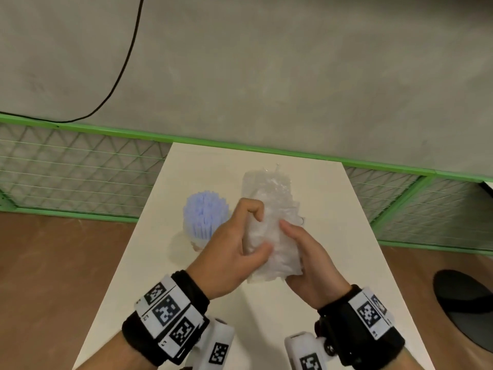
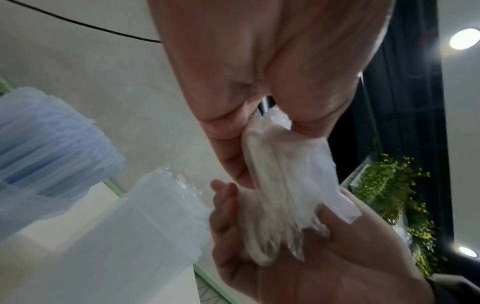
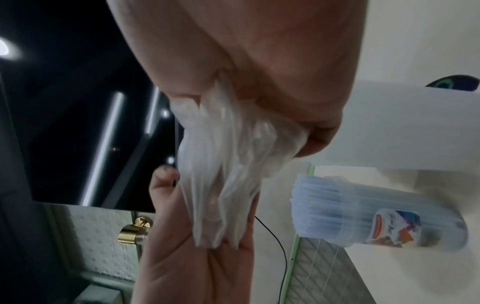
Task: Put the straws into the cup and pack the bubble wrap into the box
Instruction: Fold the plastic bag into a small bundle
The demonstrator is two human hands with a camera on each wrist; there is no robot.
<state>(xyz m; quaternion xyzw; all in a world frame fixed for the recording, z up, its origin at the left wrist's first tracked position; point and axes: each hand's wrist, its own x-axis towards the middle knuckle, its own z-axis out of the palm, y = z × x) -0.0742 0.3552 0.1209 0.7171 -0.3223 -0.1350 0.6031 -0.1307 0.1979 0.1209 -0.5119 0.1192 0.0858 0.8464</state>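
Above the near half of the white table (image 1: 186,161), I hold a crumpled wad of bubble wrap (image 1: 269,249) between both hands. My left hand (image 1: 234,249) curls round its left side, thumb across the front, and my right hand (image 1: 306,252) cups it from the right with the fingers wrapped under. Both hands are closed on the wrap, squeezing it narrow.

I judge the straw step done: the pale blue straws (image 1: 205,212) stand upright in the cup (image 3: 405,232) to the left, just beyond my left hand. So the packing step is in hand. More bubble wrap already sits in the clear box (image 2: 145,222) just beyond my hands, some of it poking above the rim.

Next, I think, I need to keep the wad compressed, carry it forward over the opening and press it down without knocking the cup.

From the head view the clear box walls are nearly lost against the wrap, so I cannot tell how full it is. My fingertips are buried in the plastic, and both wrist views are blurred.
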